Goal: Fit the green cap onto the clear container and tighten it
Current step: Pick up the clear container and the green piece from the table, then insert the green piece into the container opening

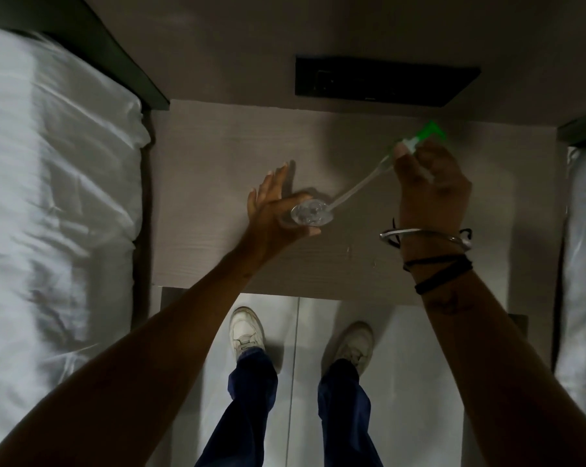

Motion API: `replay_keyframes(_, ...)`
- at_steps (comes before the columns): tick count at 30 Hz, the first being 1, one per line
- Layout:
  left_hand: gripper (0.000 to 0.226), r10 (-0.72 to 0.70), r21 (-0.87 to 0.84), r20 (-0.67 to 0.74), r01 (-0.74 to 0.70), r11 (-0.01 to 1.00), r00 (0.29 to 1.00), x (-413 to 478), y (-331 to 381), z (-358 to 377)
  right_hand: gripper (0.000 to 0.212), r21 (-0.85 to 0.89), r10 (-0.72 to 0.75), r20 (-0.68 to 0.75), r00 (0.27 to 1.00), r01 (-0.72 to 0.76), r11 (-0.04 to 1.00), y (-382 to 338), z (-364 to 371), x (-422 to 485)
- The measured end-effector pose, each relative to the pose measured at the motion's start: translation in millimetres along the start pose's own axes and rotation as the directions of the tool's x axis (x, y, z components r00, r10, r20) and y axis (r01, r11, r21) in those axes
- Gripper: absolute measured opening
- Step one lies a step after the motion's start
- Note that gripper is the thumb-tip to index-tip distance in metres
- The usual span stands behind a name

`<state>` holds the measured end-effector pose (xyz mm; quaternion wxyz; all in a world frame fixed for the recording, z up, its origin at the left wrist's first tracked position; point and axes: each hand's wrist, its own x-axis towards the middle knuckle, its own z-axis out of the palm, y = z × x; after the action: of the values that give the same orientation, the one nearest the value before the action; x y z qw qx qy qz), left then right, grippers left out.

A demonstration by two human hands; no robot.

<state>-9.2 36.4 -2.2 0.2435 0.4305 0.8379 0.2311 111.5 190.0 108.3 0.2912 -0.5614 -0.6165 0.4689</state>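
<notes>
Partly blurred, right hand (pixel 431 187) pinching green cap (pixel 429 133), left hand (pixel 278 210) gripping half-hidden clear container (pixel 312 214)

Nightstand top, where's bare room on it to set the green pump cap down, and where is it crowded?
The nightstand is bare along its left side beside the white bedding, and along the front edge between the two forearms. The middle is crowded: the left hand holds the clear container, and the right hand holds the green cap, its tube slanting towards the container's mouth.
</notes>
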Motion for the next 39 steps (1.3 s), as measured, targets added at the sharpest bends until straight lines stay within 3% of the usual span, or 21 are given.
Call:
replay_keyframes(5, 0.058, 0.016, -0.053, -0.036, -0.017, 0.998, 0.999, -7.2, 1.2, 7.3, 0.017, -0.036, -0.154, -0.006, 0.988, 0.154, 0.987, -9.6, -8.6, -18.0)
replay_keyframes(14, 0.057, 0.013, -0.059, -0.038, -0.015, 0.998, 0.999, -12.2, 7.1, 14.7, 0.028, -0.127, -0.202, 0.076, 0.976, 0.211, 0.969, -0.7, 0.0, -38.2)
replay_keyframes(23, 0.057, -0.030, -0.100, -0.056, 0.024, 0.995, 0.998, -12.8, 8.2, 18.6, 0.030, -0.196, -0.295, 0.279, 0.914, 0.355, 0.914, 23.4, 18.2, -61.2)
replay_keyframes(30, 0.056, -0.025, -0.088, -0.100, 0.016, 0.996, 0.995, -12.8, 7.1, 22.5, 0.034, -0.260, -0.279, 0.332, 0.901, 0.371, 0.891, 44.2, 27.2, -70.2)
replay_keyframes(39, 0.067, 0.005, -0.075, -0.094, -0.012, 0.997, 0.996, -13.4, 3.1, 26.0, 0.049, -0.260, -0.255, 0.244, 0.936, 0.316, 0.913, 61.2, 28.6, -74.9)
